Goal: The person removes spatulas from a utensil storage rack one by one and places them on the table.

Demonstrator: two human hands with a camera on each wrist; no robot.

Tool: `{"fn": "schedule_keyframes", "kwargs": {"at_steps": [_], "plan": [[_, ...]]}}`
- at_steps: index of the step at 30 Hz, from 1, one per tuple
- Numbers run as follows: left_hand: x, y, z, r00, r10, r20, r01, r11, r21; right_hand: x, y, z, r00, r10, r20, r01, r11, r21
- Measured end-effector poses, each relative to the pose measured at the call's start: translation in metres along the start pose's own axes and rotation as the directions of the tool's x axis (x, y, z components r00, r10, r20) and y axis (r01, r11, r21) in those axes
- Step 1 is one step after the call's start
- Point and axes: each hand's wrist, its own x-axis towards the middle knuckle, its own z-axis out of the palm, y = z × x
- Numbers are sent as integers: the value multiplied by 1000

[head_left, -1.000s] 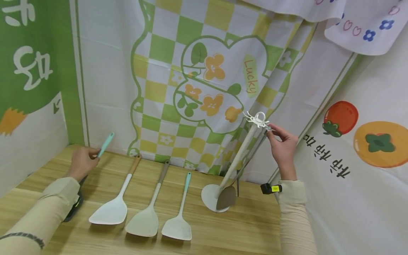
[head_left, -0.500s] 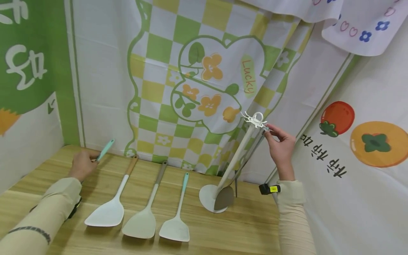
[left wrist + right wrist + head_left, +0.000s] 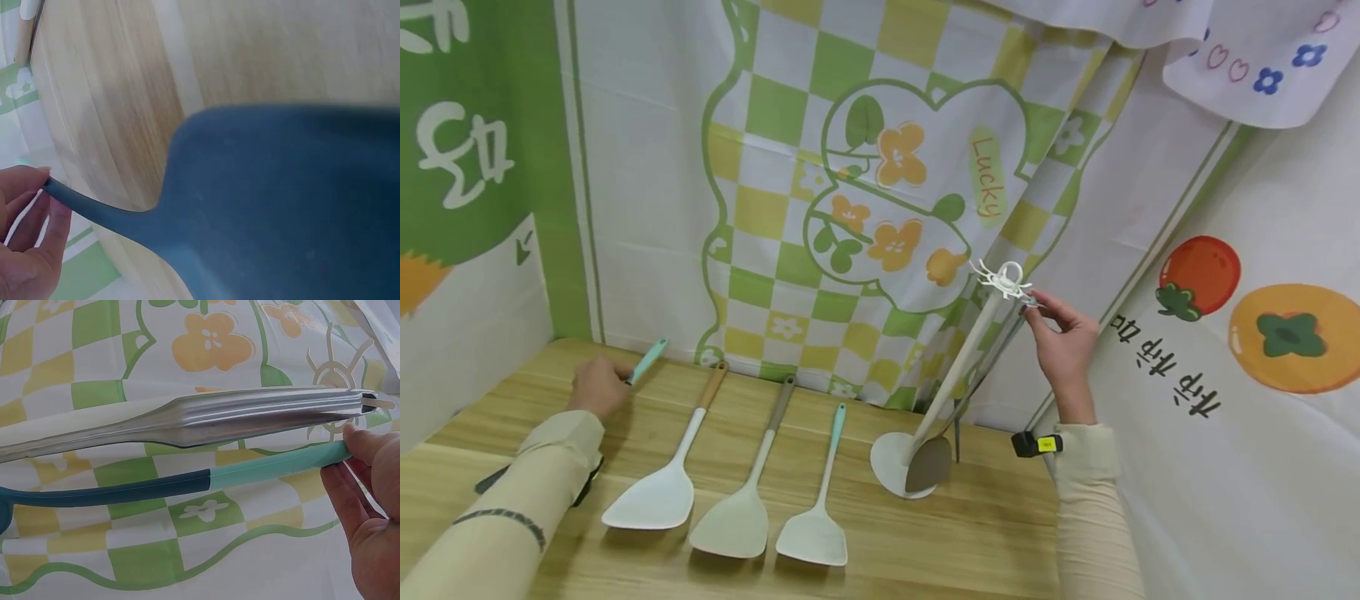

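My left hand (image 3: 598,387) pinches the handle of a dark blue spatula (image 3: 281,200), its mint grip end (image 3: 649,360) sticking out past the fingers. The broad blade lies low over the table, mostly behind the forearm in the head view. At the upper right, my right hand (image 3: 1066,346) pinches the mint end of another dark blue utensil (image 3: 281,456) beside the hooks (image 3: 1009,282) of a white utensil stand (image 3: 958,367). Its lower part is cut off in the right wrist view. A steel-handled utensil (image 3: 250,419) hangs on the stand next to it.
Three pale spatulas lie in a row on the wooden table: a white one with a wooden grip (image 3: 655,496), a beige one (image 3: 733,521) and a smaller mint-handled one (image 3: 816,533). Behind stands a checkered curtain (image 3: 775,217); a printed cloth (image 3: 1247,467) hangs at right.
The left hand has tipped the spatula's mint grip lower toward the table, and the left forearm has shifted right. My right hand stays at the hooks, still pinching the utensil's end.
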Motion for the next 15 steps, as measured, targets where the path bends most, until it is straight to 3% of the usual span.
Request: {"fn": "schedule_keyframes", "kwargs": {"at_steps": [8, 11, 15], "plan": [[4, -11, 5, 998, -2, 58, 0, 999, 40, -1, -3, 0, 1000, 14, 3, -14, 999, -34], [3, -12, 7, 997, -32, 74, 28, 998, 48, -2, -2, -1, 1000, 12, -2, -13, 999, -32], [4, -10, 8, 996, -25, 82, 17, 995, 95, -1, 1, -2, 1000, 11, -4, -11, 1000, -18]]}}
